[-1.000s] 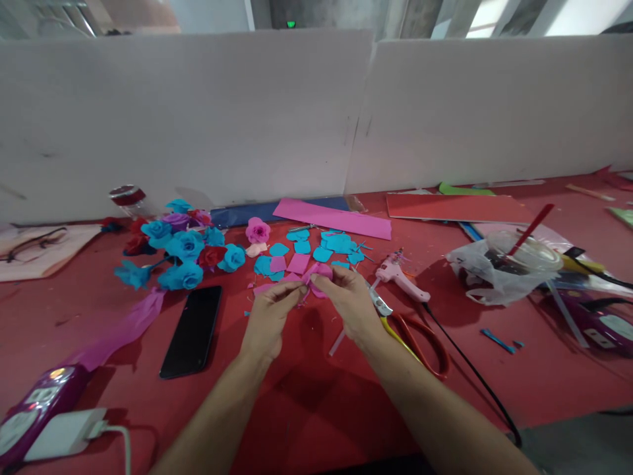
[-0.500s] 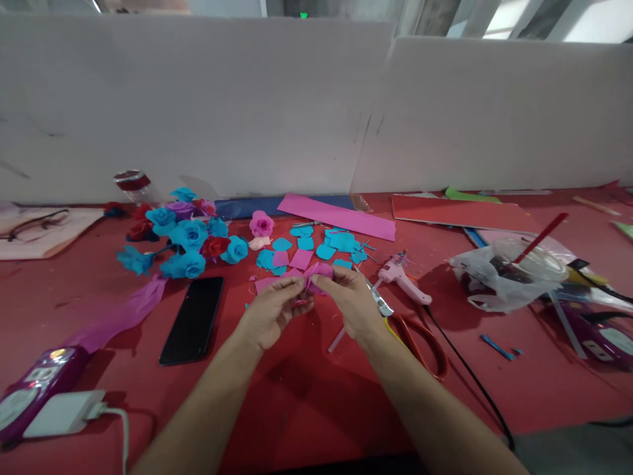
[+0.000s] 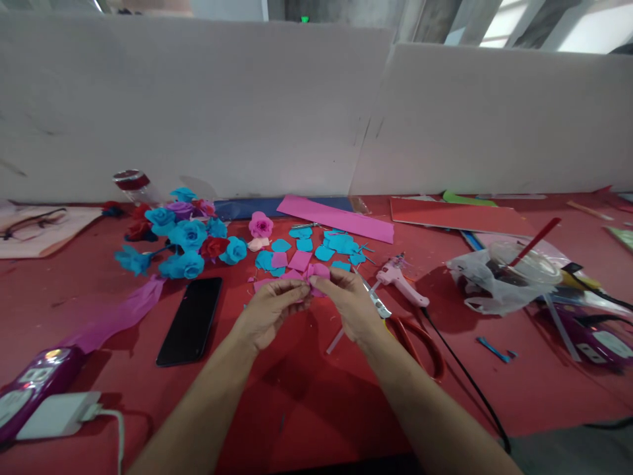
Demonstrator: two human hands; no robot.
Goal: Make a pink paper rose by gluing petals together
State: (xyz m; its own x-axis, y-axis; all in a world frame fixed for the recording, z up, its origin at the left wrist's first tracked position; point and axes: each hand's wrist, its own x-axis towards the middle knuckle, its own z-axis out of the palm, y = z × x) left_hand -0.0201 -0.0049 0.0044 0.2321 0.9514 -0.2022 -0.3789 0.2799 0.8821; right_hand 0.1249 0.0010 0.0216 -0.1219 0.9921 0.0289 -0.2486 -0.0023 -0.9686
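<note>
Though half-hidden, vivid pink paper (image 3: 320,271)

The paper (image 3: 320,270) is bright pink and bent, its upper part spreading in a rounded lobe. It is pinched in the fingertips of the left hand (image 3: 273,303) and right hand (image 3: 348,297), which hide its lower part.

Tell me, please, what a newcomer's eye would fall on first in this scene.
Probably the cluster of blue, red and purple flowers at the back left of the red table. Next, the left hand and right hand pinching a pink piece near the centre. Then the red straw slanting from the cup on the right.
</note>
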